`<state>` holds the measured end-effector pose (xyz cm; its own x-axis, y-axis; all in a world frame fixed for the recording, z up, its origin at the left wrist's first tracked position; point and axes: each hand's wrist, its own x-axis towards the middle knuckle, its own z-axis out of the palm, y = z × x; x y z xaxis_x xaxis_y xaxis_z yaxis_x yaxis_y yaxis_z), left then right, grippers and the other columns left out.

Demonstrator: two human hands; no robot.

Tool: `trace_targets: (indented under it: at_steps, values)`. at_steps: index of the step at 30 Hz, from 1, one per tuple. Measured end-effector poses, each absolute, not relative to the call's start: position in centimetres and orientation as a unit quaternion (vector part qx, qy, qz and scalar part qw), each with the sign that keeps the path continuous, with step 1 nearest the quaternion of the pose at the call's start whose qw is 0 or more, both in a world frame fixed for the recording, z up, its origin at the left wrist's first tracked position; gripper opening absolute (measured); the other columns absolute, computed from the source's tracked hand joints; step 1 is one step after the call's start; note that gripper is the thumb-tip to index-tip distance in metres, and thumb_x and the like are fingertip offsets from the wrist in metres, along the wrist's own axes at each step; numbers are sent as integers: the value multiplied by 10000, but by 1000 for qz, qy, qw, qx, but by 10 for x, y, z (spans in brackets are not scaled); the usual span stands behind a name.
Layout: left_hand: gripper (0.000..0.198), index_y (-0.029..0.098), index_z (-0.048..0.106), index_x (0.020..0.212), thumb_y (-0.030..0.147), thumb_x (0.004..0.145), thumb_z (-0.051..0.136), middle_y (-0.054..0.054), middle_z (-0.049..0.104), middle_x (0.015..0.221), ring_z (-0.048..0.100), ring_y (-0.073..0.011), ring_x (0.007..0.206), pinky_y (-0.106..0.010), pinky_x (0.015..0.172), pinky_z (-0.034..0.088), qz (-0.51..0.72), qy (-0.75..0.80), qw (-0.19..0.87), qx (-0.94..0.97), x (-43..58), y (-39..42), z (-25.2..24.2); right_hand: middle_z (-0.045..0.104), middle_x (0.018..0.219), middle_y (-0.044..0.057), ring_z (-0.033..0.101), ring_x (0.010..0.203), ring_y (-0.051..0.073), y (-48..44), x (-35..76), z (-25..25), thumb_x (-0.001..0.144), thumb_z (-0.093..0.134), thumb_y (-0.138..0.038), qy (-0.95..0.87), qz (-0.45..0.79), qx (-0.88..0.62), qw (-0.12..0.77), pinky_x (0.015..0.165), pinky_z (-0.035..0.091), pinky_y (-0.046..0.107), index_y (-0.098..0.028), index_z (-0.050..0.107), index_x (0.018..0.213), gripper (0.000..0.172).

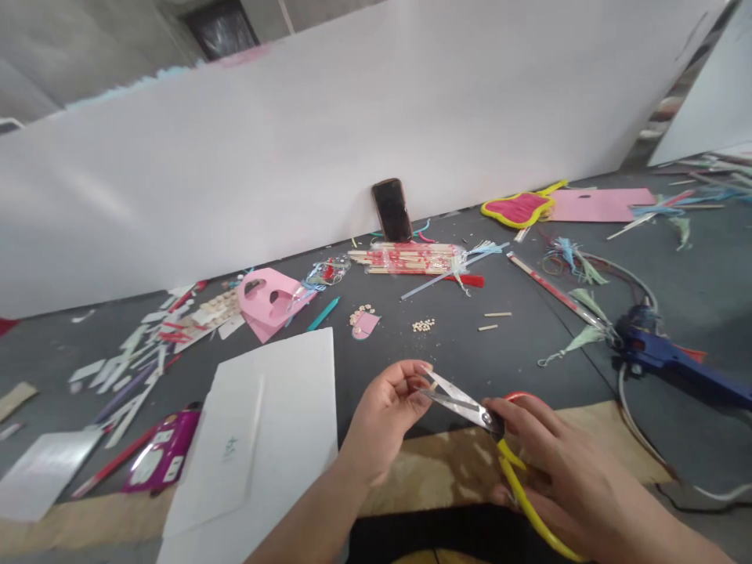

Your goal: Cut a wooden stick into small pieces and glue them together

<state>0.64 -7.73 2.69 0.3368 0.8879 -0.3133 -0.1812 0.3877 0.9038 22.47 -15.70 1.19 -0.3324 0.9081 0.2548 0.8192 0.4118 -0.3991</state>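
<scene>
My right hand [558, 462] grips scissors [486, 419] with yellow and red handles, their blades parted and pointing left. Between the blades, near the tips, is the end of a small pale stick piece [433, 385]. The fingers of my left hand [379, 423] are closed in a pinch on that piece, right at the blade tips; most of it is hidden by the fingers. Beyond the hands lies a little heap of tiny pale cut bits [423, 325]. To its right are two short thin sticks [498, 315].
A phone [392, 210] leans on the white partition [329, 141] behind packaged sticks [411, 258]. White board [294, 392] lies left, near a pink cut-out [273, 301] and a teal pen [323, 313]. A blue glue gun [675, 360] with its cable sits right.
</scene>
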Motion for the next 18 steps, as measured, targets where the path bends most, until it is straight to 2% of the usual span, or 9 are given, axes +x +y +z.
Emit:
trace_targets:
  at_steps: [3, 6, 12, 18]
  values:
    - [280, 207, 671, 1055, 312, 796, 685, 16, 572, 755, 500, -85, 715, -209, 717, 393, 360, 446, 702, 423, -5, -81, 24, 606, 1094, 115, 652, 936, 227, -154, 221, 12, 813, 597, -340, -802, 108, -540, 229, 705, 566, 303, -220, 415, 1270, 506]
    - [209, 191, 679, 956, 342, 812, 669, 17, 581, 692, 504, -83, 671, -213, 689, 397, 376, 444, 707, 403, -11, -83, 25, 598, 1093, 109, 649, 906, 205, -153, 221, 13, 848, 554, -341, -780, 132, -563, 239, 699, 562, 286, -229, 398, 1275, 468]
    - [227, 175, 606, 781, 288, 699, 785, -21, 689, 758, 619, -117, 704, -238, 684, 453, 432, 391, 776, 241, -1, -83, 29, 585, 1100, 117, 639, 920, 222, -151, 215, 12, 823, 593, -378, -776, 121, -569, 242, 711, 560, 294, -228, 388, 1278, 521]
    - [209, 169, 612, 721, 240, 674, 803, 38, 613, 659, 564, -67, 604, -201, 645, 448, 470, 315, 809, 163, 15, -87, 15, 592, 1061, 119, 644, 891, 238, -153, 203, 14, 754, 670, -376, -789, 89, -555, 249, 695, 565, 304, -217, 402, 1253, 588]
